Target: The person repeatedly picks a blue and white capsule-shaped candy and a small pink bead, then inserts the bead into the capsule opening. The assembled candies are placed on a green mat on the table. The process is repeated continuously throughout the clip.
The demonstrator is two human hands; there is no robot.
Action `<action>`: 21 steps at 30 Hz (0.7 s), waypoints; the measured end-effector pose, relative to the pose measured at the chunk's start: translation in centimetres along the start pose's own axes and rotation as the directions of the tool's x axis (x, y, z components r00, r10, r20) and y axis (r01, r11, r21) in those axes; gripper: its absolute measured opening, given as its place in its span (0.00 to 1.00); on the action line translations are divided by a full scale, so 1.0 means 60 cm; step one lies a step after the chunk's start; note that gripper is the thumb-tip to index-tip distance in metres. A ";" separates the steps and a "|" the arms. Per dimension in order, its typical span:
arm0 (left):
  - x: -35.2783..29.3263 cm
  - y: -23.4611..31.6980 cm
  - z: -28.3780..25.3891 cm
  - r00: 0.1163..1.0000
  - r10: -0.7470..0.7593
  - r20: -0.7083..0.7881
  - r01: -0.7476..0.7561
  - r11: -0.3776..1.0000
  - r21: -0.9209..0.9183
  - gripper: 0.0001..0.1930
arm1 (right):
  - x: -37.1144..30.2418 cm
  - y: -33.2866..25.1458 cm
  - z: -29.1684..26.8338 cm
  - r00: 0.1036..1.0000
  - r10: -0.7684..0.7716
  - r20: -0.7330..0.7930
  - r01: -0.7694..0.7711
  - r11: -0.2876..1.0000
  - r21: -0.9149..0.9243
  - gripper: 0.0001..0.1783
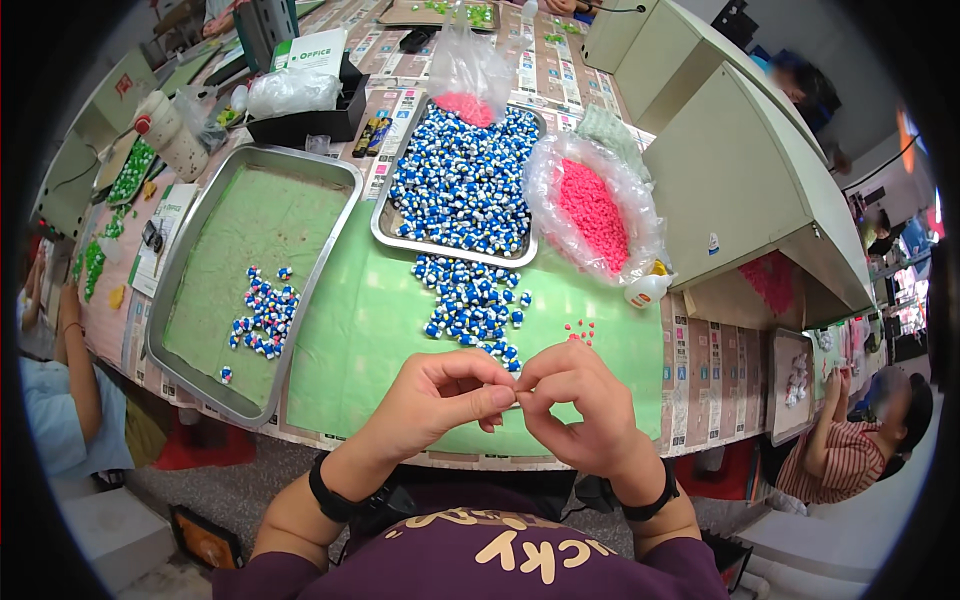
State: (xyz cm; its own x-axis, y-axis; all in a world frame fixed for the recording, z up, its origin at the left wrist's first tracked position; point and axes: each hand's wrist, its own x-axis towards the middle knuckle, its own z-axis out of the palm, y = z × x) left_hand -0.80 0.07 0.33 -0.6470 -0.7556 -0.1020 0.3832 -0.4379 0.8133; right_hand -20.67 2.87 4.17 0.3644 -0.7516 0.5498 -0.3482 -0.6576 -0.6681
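My left hand (440, 398) and my right hand (580, 395) meet over the near edge of the green mat (370, 370), thumbs and forefingers pinched together. What sits between the fingertips is too small and covered to make out. Just beyond them lies a loose heap of small blue-and-white pieces (465, 305). It reaches back to a metal tray (455, 250) filled with the same pieces. A few tiny pink bits (580, 330) are scattered beyond my right hand. Behind these, an open clear plastic bag (645, 225) holds many small pink pieces (595, 205).
On the left, a second metal tray (163, 330) holds a small group of blue, white and pink pieces (265, 315). A white bottle (648, 290) lies beside a grey cabinet (740, 170). At the back stands a black box (310, 125). Other people sit at left and right.
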 end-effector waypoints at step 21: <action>0.000 -0.001 0.011 0.996 -0.014 -0.087 0.027 0.988 0.154 0.06 | -0.017 -0.004 0.003 0.963 0.265 0.038 -0.268 0.954 0.132 0.15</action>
State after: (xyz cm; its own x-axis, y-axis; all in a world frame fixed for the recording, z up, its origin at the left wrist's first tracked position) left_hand -1.25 0.39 0.66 -0.5925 -0.7890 -0.1626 0.2594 -0.3780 0.8887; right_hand -20.83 3.82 3.69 0.2918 -0.8965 0.3332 -0.3157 -0.4192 -0.8512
